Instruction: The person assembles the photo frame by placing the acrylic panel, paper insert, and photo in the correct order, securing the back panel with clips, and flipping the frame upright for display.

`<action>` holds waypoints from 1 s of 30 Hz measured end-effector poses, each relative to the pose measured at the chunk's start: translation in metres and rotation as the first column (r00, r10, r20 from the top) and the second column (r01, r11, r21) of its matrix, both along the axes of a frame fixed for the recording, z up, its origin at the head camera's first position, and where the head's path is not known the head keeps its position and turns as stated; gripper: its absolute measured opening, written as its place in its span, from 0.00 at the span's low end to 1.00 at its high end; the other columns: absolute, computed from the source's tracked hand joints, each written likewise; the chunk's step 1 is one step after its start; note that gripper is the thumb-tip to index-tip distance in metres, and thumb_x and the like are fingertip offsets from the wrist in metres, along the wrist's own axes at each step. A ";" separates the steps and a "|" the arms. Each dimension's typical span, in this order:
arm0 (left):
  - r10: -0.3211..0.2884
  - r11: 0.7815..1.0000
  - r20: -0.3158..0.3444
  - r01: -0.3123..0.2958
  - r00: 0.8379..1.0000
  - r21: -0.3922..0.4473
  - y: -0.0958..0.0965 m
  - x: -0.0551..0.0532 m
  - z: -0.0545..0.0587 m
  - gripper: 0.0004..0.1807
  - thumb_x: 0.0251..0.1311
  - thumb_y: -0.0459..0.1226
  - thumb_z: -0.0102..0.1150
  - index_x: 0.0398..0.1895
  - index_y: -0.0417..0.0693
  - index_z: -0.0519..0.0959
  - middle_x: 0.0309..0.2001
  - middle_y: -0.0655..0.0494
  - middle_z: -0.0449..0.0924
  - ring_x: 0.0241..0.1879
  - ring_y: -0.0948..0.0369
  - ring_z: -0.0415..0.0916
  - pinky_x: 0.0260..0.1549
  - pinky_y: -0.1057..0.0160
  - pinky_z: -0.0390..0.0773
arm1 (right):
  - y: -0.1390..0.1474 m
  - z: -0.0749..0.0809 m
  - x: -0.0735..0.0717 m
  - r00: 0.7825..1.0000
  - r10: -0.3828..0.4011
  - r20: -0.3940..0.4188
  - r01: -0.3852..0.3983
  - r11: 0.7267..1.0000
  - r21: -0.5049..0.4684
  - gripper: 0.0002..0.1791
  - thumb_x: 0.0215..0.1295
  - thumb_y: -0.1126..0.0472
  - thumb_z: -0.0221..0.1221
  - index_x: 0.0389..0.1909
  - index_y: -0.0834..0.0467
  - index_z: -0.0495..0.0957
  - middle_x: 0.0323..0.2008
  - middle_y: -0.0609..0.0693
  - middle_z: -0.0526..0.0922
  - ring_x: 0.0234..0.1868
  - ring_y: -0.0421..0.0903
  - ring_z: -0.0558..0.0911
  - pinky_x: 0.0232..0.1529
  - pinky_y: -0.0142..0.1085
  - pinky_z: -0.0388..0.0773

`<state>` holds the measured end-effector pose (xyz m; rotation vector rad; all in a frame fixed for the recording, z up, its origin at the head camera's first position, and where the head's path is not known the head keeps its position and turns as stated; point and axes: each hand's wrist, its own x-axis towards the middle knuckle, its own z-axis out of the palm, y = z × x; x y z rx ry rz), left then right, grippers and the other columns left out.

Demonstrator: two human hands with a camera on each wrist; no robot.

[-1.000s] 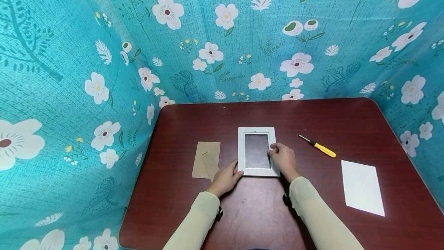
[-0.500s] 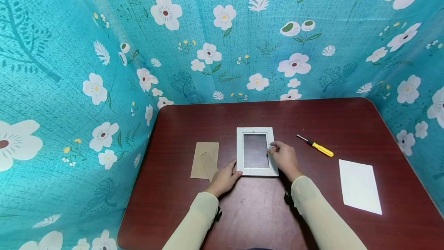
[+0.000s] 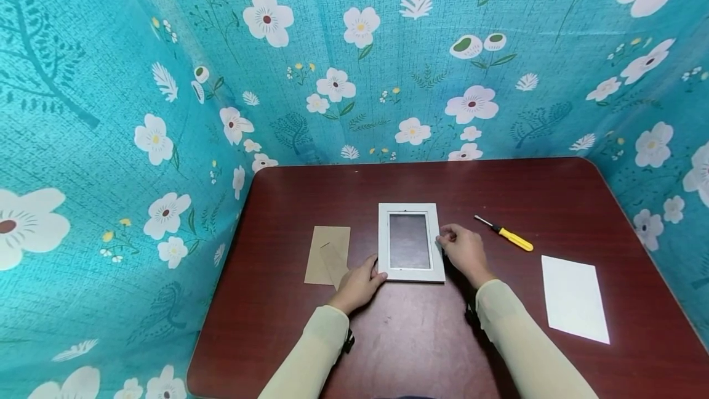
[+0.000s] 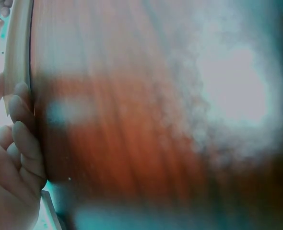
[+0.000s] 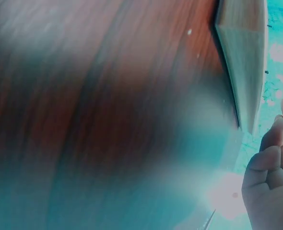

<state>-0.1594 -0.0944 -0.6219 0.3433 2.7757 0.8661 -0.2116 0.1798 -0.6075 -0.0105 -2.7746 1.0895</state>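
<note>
Cloth (image 3: 327, 36), turquoise with white flowers, is hanging at the left and running round behind a dark red table (image 3: 310, 193). On the table's left side a thin brown board (image 3: 317, 263) is lying flat, with a narrow strip (image 3: 335, 262) slanting across it; in the head view the strip's lower end is meeting the outline of the left hand (image 3: 359, 285). That hand is gripping the near left corner of a white picture frame (image 3: 384, 236), its thumb lying on top and its fingers closing round the side. The frame is lying flat around the middle of the table, its long sides running away from the person, and its inside is showing dark grey. By the frame's right edge the right hand (image 3: 465, 253) is bending its fingers, with the thumb tip close to the forefinger; I cannot tell whether it is pinching anything or touching the frame. Further right, a screwdriver (image 3: 515, 238) with a yellow handle is lying aslant, its metal tip pointing away and to the left. Rightmost and nearer the person, a sheet of white paper (image 3: 575, 298) is lying slightly turned, well apart from the frame.
</note>
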 end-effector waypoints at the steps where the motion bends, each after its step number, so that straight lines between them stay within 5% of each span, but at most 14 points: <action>1: -0.002 1.000 -0.003 0.002 1.000 0.000 0.000 0.000 0.000 0.32 0.67 0.51 0.57 0.70 0.49 0.66 0.25 0.70 0.72 0.24 0.69 0.70 0.31 0.62 0.72 | 0.002 0.000 0.000 1.000 0.003 0.002 -0.003 1.000 0.003 0.12 0.58 0.60 0.66 0.41 0.62 0.83 0.25 0.46 0.80 0.26 0.44 0.77 0.32 0.42 0.71; 30: -0.002 1.000 0.016 0.002 1.000 0.017 -0.001 0.000 0.005 0.32 0.67 0.51 0.56 0.70 0.48 0.65 0.27 0.69 0.72 0.25 0.67 0.70 0.32 0.61 0.72 | 0.057 0.007 0.018 0.998 -0.057 0.038 0.056 0.998 0.017 0.14 0.66 0.59 0.61 0.48 0.63 0.80 0.30 0.50 0.80 0.28 0.47 0.76 0.32 0.42 0.71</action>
